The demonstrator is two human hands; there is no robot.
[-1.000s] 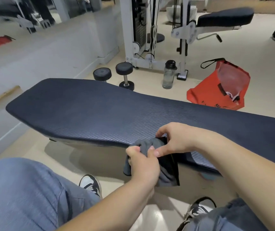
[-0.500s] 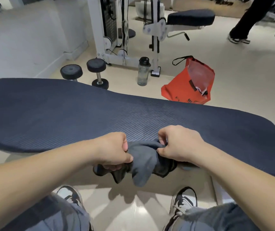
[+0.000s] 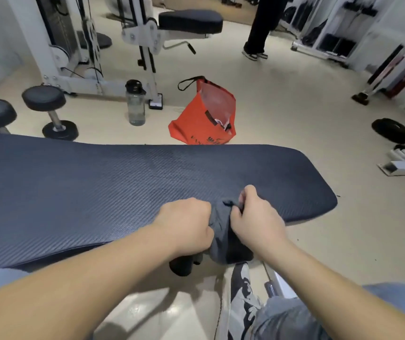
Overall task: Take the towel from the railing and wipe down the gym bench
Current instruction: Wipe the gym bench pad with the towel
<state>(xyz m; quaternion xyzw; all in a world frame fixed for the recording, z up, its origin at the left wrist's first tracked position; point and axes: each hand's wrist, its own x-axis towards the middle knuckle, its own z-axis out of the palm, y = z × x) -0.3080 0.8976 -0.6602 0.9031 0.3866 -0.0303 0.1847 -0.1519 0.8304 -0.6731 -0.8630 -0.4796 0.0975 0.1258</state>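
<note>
A dark grey towel [image 3: 222, 228] is bunched between my two hands at the near edge of the gym bench [image 3: 98, 182], whose dark blue ribbed pad runs across the view. My left hand [image 3: 186, 223] grips the towel's left side in a fist. My right hand [image 3: 255, 217] pinches its right side, with a small corner sticking up by the thumb. The towel's lower part hangs down over the bench edge. No railing is in view.
Beyond the bench stand an orange bag [image 3: 206, 116], a clear water bottle [image 3: 135, 103], two dumbbells [image 3: 49, 111] and a white cable machine [image 3: 93, 45]. A person's legs [image 3: 257, 28] stand at the back. Weight plates [image 3: 391, 130] lie at right. My shoe [image 3: 241, 290] is below.
My view has swung right along the bench, whose right end now shows. Both hands have closed in on the towel, bunching it tighter at the bench edge.
</note>
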